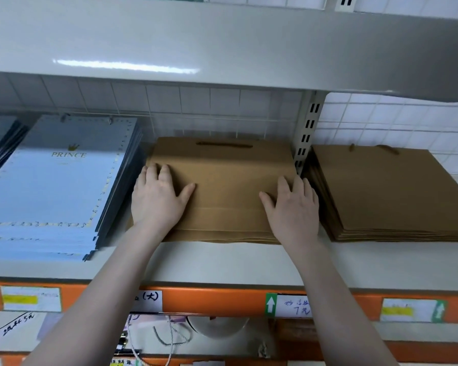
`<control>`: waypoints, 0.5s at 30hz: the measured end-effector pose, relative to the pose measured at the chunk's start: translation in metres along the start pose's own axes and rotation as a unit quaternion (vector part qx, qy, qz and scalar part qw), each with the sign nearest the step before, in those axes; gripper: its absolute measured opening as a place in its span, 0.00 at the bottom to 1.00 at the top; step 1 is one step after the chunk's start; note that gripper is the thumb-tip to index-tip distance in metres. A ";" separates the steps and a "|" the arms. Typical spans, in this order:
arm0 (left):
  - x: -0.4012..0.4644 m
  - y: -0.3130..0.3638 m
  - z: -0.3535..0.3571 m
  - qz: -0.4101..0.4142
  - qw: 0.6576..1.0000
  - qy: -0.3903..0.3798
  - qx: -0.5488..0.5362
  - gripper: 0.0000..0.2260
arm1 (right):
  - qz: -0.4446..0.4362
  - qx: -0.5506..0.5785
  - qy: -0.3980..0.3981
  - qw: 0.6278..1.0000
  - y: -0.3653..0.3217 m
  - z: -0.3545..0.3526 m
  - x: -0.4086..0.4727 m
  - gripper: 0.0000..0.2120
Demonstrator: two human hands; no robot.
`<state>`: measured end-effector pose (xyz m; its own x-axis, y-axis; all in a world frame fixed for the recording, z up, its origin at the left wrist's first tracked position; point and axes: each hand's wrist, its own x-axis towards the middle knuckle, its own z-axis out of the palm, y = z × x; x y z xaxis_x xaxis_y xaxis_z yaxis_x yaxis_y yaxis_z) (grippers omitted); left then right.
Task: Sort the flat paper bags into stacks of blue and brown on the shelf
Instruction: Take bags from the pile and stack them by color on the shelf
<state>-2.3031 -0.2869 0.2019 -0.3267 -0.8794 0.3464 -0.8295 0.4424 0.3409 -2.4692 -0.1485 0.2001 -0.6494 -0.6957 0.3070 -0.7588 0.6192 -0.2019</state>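
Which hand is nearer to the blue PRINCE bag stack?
Left. The left hand rests on the middle brown stack at its left edge, beside the blue stack; the right hand rests near its right edge.

Matt brown paper bags [222,186]; glossy blue bags [56,186]; glossy shelf [222,262].

left hand [158,199] flat on brown stack [222,191], near-left part; right hand [292,207] flat on its near-right part | blue stack [53,186] just left; second brown stack [389,191] right, past the upright [306,138] | all on the shelf [222,262]
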 end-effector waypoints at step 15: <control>-0.071 -0.067 -0.054 -0.024 0.994 0.092 0.049 0.28 | -0.136 0.103 0.027 0.985 -0.079 0.013 -0.055 0.24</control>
<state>-2.2002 -0.2444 0.2014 -0.2048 -0.8481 0.4886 -0.8848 0.3739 0.2780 -2.3745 -0.1637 0.1873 -0.4210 -0.8017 0.4244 -0.9022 0.3217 -0.2873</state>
